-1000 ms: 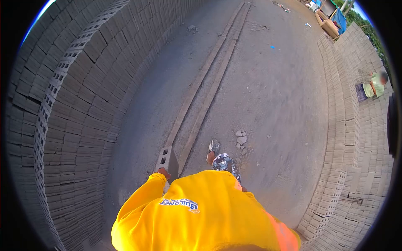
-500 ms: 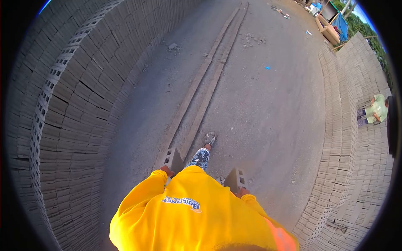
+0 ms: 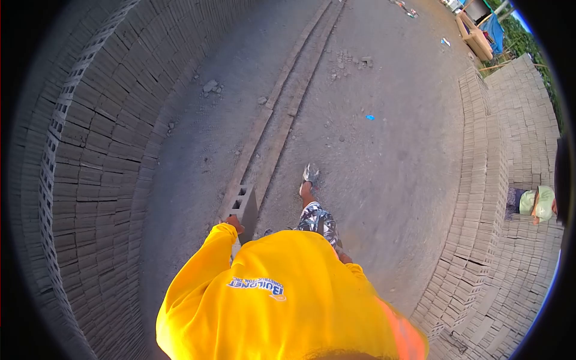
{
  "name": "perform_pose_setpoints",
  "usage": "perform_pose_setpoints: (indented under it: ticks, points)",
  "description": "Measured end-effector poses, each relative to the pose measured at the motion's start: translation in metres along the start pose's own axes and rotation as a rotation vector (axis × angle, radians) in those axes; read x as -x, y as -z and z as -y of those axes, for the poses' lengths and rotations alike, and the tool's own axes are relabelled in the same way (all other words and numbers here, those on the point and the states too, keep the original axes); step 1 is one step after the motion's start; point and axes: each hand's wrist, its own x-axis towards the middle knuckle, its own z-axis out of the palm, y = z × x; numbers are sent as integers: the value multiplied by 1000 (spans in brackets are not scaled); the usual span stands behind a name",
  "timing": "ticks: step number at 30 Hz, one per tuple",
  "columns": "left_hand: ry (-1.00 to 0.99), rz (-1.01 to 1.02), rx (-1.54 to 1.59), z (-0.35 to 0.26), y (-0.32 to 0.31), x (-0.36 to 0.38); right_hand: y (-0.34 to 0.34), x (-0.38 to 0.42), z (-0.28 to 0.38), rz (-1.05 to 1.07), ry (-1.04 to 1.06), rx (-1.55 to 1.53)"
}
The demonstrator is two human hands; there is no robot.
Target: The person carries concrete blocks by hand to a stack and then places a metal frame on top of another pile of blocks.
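At the left of my body, my left hand (image 3: 234,224) is closed on the end of a grey hollow concrete block (image 3: 245,209), which hangs beside my yellow shirt (image 3: 276,264). Its holes face up and left. My right hand (image 3: 344,257) shows only in part at the right edge of the shirt; its fingers and anything in them are hidden. One foot in a shoe (image 3: 311,174) is stretched forward on the grey ground.
Two long narrow rails (image 3: 278,129) run forward along the ground. Tall block stacks stand on the left (image 3: 105,156) and right (image 3: 480,198). Rubble (image 3: 211,87) lies near the rails. Another person (image 3: 540,203) is by the right stacks.
My left hand and its block have moved forward. My right hand has drawn back, and the block it held is out of sight. The ground and rails have shifted; the other person appears lower.
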Motion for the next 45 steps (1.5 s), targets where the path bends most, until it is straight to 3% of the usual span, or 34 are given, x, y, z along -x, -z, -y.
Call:
perform_pose_setpoints:
  ticks: [7, 13, 16, 19, 22, 25, 29, 31, 36, 42, 45]
  points:
    - [99, -17, 26, -182, 201, -90, 216, -175, 36, 76, 8, 1]
    - [100, -15, 175, -280, 337, -173, 402, -298, 101, 104, -2, 121]
    - [116, -10, 149, -333, 376, -236, 488, -355, 138, 105, -64, 233]
    - [61, -45, 205, -383, 423, -344, 587, -431, 179, 110, -74, 287]
    - [71, -22, 293, -424, 468, -431, 688, -494, 230, 115, -163, 187]
    - [108, -33, 333, -490, 558, -453, 730, -629, 184, 64, 38, 249]
    - [117, 32, 232, -554, 689, -473, 865, -679, 285, 4, 143, 184]
    - [114, -48, 285, -582, 748, -484, 907, -727, 314, -34, 221, 207]
    - [118, -103, 304, -644, 881, -541, 1032, -836, 422, 54, 127, 305]
    - [189, -9, 288, -717, 1063, -631, 1140, -1027, 485, 124, 154, 363]
    - [226, -29, 244, -737, 1143, -648, 1236, -1059, 571, 171, 127, 401]
